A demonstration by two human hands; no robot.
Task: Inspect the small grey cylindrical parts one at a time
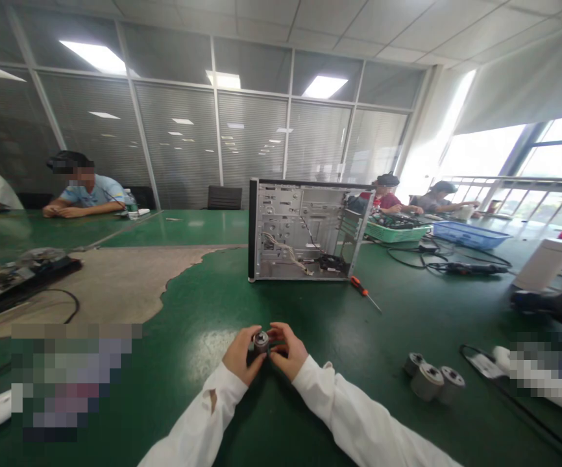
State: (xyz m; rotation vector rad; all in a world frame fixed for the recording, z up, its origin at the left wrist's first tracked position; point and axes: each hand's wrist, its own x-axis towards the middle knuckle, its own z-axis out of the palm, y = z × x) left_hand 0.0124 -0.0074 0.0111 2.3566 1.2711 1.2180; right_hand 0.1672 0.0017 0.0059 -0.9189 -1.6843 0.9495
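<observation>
A small grey metal cylinder (261, 341) with a dark opening in its top stands upright between my hands. My left hand (242, 355) is closed round its left side, thumb in front. From the right, the curled fingertips of my right hand (289, 351) meet the same cylinder. Off to the right, several similar metal cylinders (427, 381) stand close together on the green table (339, 415). Beyond my hands is an open computer case (305, 227), its metal inside and loose cables showing. An orange-handled screwdriver (360, 287) lies by the case's lower right corner.
A green basket (398, 233) and a blue basket (470, 235) sit at the back right, near black cables. A torn brown sheet (120, 279) covers part of the left side. A power strip (18, 275) lies there. Other people sit around the far side.
</observation>
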